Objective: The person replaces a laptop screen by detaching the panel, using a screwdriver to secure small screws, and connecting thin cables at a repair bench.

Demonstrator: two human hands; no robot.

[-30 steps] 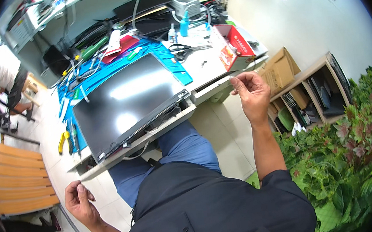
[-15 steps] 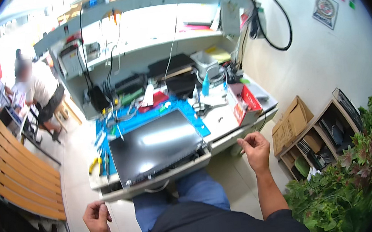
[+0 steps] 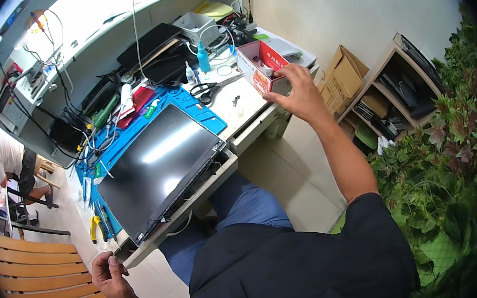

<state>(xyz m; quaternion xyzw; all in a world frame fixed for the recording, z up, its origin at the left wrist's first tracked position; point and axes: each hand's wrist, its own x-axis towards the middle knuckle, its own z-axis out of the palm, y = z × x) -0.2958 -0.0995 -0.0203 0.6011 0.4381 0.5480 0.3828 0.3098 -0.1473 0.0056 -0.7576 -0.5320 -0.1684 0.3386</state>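
Observation:
My right hand (image 3: 302, 93) reaches to the near side of a small red and white open-topped box (image 3: 254, 77). Its thumb and fingers are apart, the fingertips over the box's near edge; whether they touch it I cannot tell. Small items inside the box are hard to make out. Off the bench's front left corner, my left hand (image 3: 111, 278) is loosely curled, and nothing shows in it. Between my hands a dark laptop-sized screen panel (image 3: 158, 163) lies face up at the bench's front edge, partly on a blue work mat (image 3: 196, 110).
Black scissors (image 3: 204, 92), a light blue bottle (image 3: 203, 58) and a white bin (image 3: 197, 28) are on the bench. Yellow-handled pliers (image 3: 94, 229) lie left of the panel. A cardboard box (image 3: 339, 83) sits on a low shelf unit at right, beside leafy plants (image 3: 451, 185). A wooden slatted bench (image 3: 42, 277) stands left.
My right hand has moved forward to the red and white box and its fingers have spread. My left hand stays curled near the bench corner. The view has turned right and tilted down.

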